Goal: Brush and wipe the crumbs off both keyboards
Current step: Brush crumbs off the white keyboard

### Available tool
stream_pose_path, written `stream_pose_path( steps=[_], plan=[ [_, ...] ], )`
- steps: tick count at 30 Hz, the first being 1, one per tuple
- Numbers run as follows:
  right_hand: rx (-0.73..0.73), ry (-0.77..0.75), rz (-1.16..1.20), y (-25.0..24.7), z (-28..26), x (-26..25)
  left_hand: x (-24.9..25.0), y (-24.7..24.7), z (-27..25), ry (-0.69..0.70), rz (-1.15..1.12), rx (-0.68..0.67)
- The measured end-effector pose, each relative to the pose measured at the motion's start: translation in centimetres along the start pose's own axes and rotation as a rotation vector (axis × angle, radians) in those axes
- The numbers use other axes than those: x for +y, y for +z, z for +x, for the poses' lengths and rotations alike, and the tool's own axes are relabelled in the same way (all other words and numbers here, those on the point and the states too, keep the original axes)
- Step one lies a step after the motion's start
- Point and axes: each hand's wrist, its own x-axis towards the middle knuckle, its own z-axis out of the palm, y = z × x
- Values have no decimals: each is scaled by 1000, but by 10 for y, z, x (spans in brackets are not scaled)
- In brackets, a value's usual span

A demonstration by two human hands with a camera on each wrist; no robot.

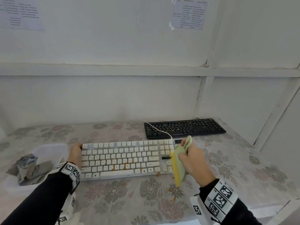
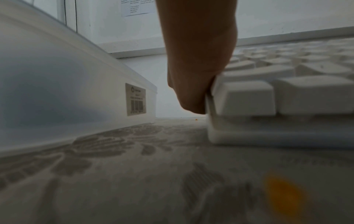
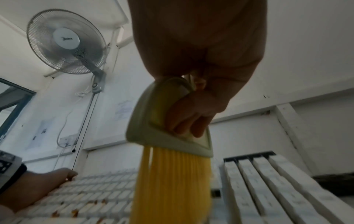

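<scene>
A white keyboard (image 1: 123, 159) lies across the middle of the table, with orange crumbs (image 1: 125, 165) among its lower keys. My left hand (image 1: 75, 154) holds its left end, the thumb side pressed against the edge (image 2: 191, 84). My right hand (image 1: 193, 161) grips the pale green handle of a brush (image 1: 177, 161) with yellow bristles (image 3: 172, 186), held over the keyboard's right end, bristles pointing down. A black keyboard (image 1: 185, 128) lies behind to the right, also with a few crumbs on it.
A translucent plastic bin (image 1: 39, 161) with a crumpled grey cloth (image 1: 26, 166) stands left of the white keyboard. Loose crumbs (image 1: 170, 190) dot the floral tablecloth in front. The white cable (image 1: 159, 130) crosses the black keyboard. The wall is close behind.
</scene>
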Motion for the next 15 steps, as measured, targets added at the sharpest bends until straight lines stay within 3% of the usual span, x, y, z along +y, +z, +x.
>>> stream_pose_path(
  steps=[6, 15],
  plan=[
    [88, -250, -67, 13, 15, -20, -1, 0, 2, -3, 5, 16],
    [-120, -152, -58, 31, 3, -17, -3, -3, 11, -33, -17, 11]
  ],
)
